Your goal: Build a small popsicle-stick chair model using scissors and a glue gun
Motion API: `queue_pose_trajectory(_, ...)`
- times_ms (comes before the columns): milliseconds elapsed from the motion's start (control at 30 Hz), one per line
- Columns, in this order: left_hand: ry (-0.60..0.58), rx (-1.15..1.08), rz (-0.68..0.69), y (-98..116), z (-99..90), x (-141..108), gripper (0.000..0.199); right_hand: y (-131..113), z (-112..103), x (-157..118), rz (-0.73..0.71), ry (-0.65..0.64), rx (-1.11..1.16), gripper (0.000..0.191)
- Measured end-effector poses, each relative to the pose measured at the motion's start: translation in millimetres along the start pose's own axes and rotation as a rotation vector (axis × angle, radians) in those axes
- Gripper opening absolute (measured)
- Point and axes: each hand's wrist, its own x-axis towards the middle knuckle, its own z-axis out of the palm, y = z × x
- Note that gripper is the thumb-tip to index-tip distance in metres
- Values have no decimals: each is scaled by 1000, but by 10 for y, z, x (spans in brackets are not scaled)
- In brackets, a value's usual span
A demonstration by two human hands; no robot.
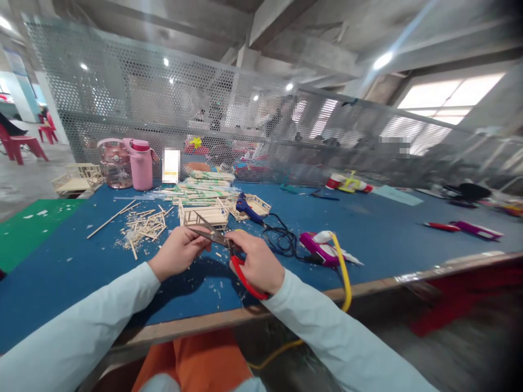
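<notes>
Red-handled scissors (247, 279) are held in my right hand (258, 260), their blades parted and pointing left. My left hand (176, 251) is closed just under the blade tips, its fingers pinched together; whatever lies between them is too small to make out. Right behind the scissors stands a small railed frame of pale wooden sticks (204, 213). Beside it, a second stick frame (257, 206) has a blue glue gun (247, 208) against it. A pile of short cut sticks (146, 224) lies to the left of the frames.
Bundled sticks (204, 188), a pink bottle (141, 167) and a clear jug (116, 166) stand at the back. Black cord (281, 239), a purple tool (322, 249) and a yellow cable (344, 272) lie right. A perforated metal screen (155, 103) runs behind the table.
</notes>
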Motion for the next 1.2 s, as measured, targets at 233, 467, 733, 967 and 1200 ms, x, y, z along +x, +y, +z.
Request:
queue_pose_trajectory(233, 26, 3, 16, 23, 33, -23, 27, 71, 1, -28, -27, 0, -16, 37)
queue_pose_trajectory(467, -49, -64, -41, 8, 102, -18, 27, -10, -52, -5, -83, -31, 50, 27)
queue_pose_trajectory(733, 160, -337, -172, -90, -12, 65, 38, 120, -503, -133, 421, 34, -90, 29)
queue_pose_trajectory(967, 185, -182, -106, -133, 0, 63, 38, 242, -887, -834, 653, -366, -197, 18)
queue_pose_trajectory(1200, 200, -11, -65, -167, 34, 49, 26, 379, -501, -741, 533, -272, -405, 29)
